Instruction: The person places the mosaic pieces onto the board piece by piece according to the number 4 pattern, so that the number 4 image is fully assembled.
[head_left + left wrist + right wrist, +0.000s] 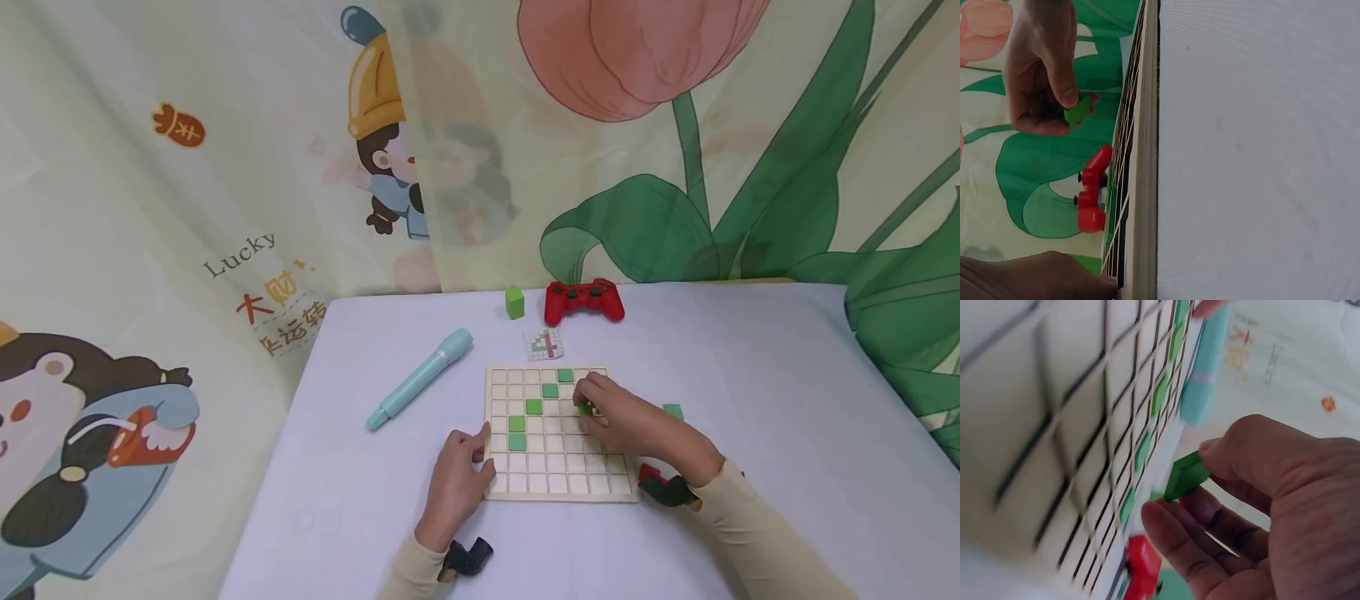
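Observation:
A wooden grid board (562, 483) lies on the white table, with several green blocks set in its cells, such as one green block (533, 407) in a stepped diagonal. My left hand (454, 483) rests at the board's left edge, thumb and fingers touching the rim. Above the board's right part, my right hand (626, 421) pinches a green block (1186, 475) between thumb and fingertips. That block is held apart from the grid in the right wrist view. Just behind the board lies a small pattern card (543, 344) with a coloured grid.
A red game controller (584, 302) and a green cube (514, 303) stand at the back. A teal pen-shaped stick (420, 379) lies left of the board. Right of the board sits another green block (672, 411), and a red piece (651, 473) shows beside the right wrist.

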Action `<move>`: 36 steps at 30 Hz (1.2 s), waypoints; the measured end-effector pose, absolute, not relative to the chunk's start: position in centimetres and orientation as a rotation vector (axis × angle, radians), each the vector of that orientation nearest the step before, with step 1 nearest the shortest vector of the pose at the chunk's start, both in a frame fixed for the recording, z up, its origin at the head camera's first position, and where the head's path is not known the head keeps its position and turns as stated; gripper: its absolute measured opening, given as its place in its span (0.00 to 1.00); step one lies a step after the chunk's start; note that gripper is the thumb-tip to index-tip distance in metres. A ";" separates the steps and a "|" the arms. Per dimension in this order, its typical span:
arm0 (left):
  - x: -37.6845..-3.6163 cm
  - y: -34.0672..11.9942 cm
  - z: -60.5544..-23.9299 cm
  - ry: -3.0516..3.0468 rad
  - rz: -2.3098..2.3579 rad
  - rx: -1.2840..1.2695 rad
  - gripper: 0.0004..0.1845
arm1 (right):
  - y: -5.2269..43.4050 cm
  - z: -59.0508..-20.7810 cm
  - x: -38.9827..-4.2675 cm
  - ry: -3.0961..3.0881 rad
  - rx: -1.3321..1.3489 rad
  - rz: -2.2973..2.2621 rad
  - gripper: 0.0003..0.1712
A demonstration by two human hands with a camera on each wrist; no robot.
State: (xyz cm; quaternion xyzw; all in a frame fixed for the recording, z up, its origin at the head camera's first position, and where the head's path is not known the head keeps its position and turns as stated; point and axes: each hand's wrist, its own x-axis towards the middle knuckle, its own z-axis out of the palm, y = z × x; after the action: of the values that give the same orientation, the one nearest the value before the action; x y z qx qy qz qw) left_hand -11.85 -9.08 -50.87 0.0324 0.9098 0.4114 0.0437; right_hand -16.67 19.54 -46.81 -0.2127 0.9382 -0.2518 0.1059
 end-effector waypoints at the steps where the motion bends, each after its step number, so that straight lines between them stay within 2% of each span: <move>1: -11.9 -9.0 -50.8 2.781 1.256 0.098 0.31 | 19.1 -46.8 -16.7 2.764 -0.659 -0.744 0.14; 11: -12.2 -8.9 -50.6 2.771 1.266 0.099 0.31 | 14.6 -47.0 -16.7 2.792 -0.928 -0.729 0.13; 20: -11.8 -9.0 -50.7 2.762 1.259 0.105 0.31 | 12.7 -48.4 -15.9 2.738 -0.828 -0.709 0.09; 36: -11.8 -9.2 -50.8 2.766 1.272 0.104 0.31 | 11.9 -49.1 -15.4 2.829 -0.963 -0.490 0.10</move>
State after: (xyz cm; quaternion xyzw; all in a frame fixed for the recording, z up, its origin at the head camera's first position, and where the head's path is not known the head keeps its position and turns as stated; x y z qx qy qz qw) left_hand -11.79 -9.19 -50.77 0.0342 0.9070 0.4171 0.0479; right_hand -15.43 11.89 -49.07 -0.3174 0.9327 -0.1615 0.0565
